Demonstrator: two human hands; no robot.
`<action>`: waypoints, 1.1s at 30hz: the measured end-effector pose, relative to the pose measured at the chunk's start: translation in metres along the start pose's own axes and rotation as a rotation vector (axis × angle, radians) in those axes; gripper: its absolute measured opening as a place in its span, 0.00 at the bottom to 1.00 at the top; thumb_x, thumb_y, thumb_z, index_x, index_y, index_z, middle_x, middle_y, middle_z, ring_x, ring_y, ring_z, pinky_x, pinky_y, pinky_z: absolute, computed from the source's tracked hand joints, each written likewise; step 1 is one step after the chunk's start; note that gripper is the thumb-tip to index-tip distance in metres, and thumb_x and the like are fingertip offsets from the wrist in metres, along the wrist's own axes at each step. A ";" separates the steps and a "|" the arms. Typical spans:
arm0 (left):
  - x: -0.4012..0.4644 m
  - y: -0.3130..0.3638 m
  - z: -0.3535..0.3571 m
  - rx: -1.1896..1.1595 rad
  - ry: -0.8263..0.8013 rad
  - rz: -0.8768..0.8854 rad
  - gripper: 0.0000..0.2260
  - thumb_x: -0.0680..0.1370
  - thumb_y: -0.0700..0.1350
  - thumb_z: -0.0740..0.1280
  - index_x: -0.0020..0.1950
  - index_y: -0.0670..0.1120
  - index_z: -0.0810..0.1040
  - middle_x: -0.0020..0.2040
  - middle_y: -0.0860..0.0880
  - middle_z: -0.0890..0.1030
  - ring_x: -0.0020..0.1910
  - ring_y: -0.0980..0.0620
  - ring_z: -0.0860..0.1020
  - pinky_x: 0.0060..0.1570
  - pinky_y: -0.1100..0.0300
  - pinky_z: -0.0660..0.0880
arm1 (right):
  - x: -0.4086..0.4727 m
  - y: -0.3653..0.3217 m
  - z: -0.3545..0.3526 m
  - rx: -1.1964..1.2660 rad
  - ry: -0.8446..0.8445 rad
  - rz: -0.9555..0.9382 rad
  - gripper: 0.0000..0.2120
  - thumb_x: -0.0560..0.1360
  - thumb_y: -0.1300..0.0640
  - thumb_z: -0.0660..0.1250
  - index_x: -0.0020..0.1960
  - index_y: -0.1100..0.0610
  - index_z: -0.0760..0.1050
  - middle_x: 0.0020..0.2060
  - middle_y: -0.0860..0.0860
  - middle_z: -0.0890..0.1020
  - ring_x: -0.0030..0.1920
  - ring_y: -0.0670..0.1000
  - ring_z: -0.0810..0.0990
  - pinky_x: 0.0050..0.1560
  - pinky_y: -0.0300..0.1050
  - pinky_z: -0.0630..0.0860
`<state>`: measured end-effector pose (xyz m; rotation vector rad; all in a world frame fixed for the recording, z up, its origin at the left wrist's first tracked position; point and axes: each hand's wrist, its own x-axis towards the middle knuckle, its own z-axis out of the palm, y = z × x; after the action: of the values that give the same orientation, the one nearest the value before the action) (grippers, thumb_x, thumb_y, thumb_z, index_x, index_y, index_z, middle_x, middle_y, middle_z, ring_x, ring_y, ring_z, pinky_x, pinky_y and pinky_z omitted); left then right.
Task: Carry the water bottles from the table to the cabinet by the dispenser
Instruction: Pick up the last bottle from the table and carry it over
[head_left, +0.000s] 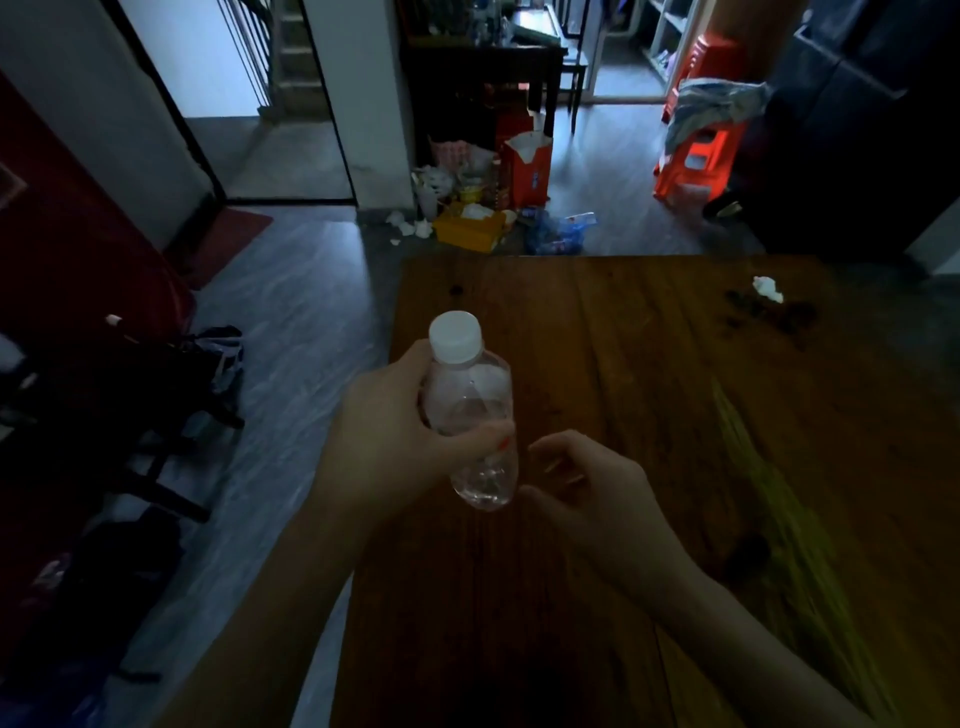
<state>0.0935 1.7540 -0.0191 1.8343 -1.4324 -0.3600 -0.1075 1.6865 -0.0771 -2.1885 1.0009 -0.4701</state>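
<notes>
- Above the near left corner of the surface (649, 364), my left hand (384, 441) grips the water bottle (470, 415), fingers and thumb curled round its middle, the white cap (455, 336) tilted up and away from me.
- My right hand (587, 483) hovers just beside the bottle's base with its fingers loosely curled, holding nothing; I cannot tell whether a fingertip touches the plastic.
- The bottle is clear of the wood, held in the air, capped, and looks to hold only a little water near the bottom, though the dim light makes the level hard to read.
- I judge this the start of the carry: the bottle is lifted, and neither cabinet nor dispenser is in view, so the walk is not yet done.
- What could go wrong: the thin plastic may buckle if I squeeze hard, and a one-handed hold round a smooth middle could slip while I turn.
- The floor ahead carries a risk of tripping: dark bags (171, 374) lie to my left, and a heap of rubbish (483, 208) sits beyond the far edge.
- In that heap, a yellow box (470, 228) holds white crumpled paper, and a red carton (530, 166) stands open-topped.
- A scrap of tissue (768, 288) lies on the far right of the wood.
</notes>
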 end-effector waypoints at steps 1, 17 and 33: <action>-0.007 0.006 -0.002 -0.006 0.005 0.003 0.27 0.65 0.62 0.75 0.60 0.58 0.73 0.46 0.68 0.76 0.47 0.76 0.76 0.42 0.79 0.73 | -0.006 -0.004 0.001 0.023 -0.003 -0.031 0.19 0.70 0.46 0.68 0.60 0.48 0.75 0.50 0.35 0.75 0.51 0.35 0.77 0.49 0.29 0.77; -0.127 0.066 -0.029 0.074 0.290 -0.109 0.26 0.64 0.63 0.77 0.59 0.56 0.78 0.48 0.59 0.83 0.46 0.63 0.82 0.44 0.58 0.81 | -0.079 -0.043 0.013 0.226 -0.042 -0.255 0.09 0.73 0.53 0.75 0.50 0.47 0.78 0.45 0.39 0.81 0.48 0.39 0.80 0.46 0.32 0.77; -0.405 0.054 -0.178 0.484 0.834 -0.605 0.26 0.61 0.69 0.74 0.54 0.60 0.78 0.39 0.61 0.80 0.36 0.61 0.77 0.34 0.63 0.73 | -0.179 -0.246 0.182 0.205 -0.508 -0.693 0.11 0.68 0.49 0.74 0.49 0.44 0.77 0.41 0.41 0.83 0.43 0.39 0.81 0.44 0.35 0.78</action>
<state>0.0352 2.1911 0.0452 2.3712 -0.3860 0.4792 0.0091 2.0193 -0.0400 -2.2505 -0.0889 -0.2711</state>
